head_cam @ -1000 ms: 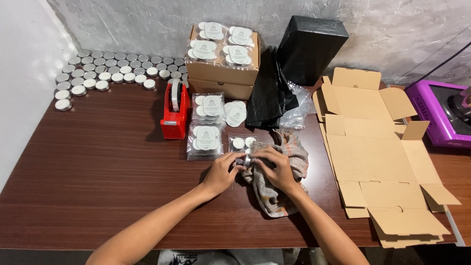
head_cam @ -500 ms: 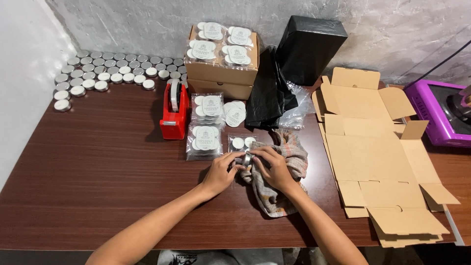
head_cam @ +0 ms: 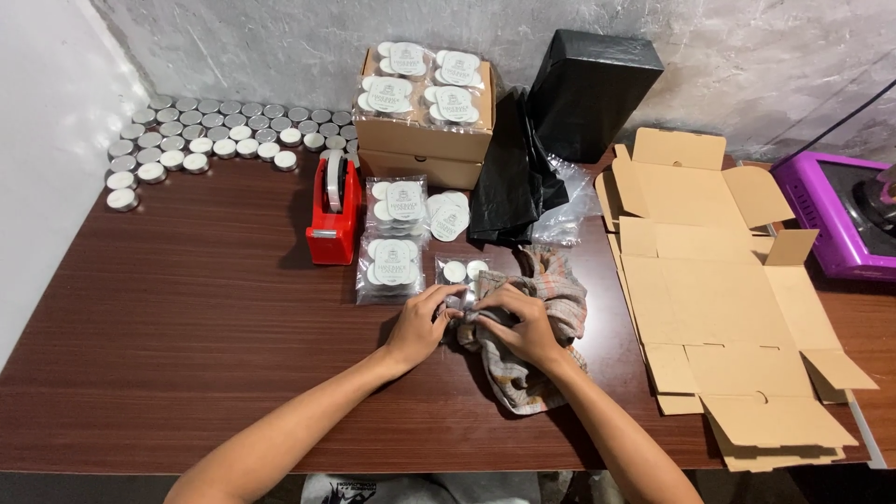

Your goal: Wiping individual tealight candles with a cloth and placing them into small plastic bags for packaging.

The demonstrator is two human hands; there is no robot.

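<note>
My left hand (head_cam: 422, 327) and my right hand (head_cam: 523, 322) meet at the middle of the dark wooden table (head_cam: 187, 327). Between their fingertips they pinch a small silver tealight candle (head_cam: 464, 302), mostly hidden by fingers. My right hand also rests on a crumpled checked cloth (head_cam: 537, 327), part of which wraps around the candle. Just beyond the fingers lies a clear plastic bag (head_cam: 462, 272) with two white tealights in it.
Sealed packs of tealights (head_cam: 390, 266) lie beside a red tape dispenser (head_cam: 333, 219). More packs top a brown box (head_cam: 425, 121). Several loose tealights (head_cam: 201, 135) line the far left. Flat cardboard blanks (head_cam: 719, 299) cover the right; a black bag (head_cam: 560, 121) and purple stove (head_cam: 840, 215) stand behind.
Both hands have closed in slightly around the tealight, and the cloth now covers more of it. Nothing else on the table has moved.
</note>
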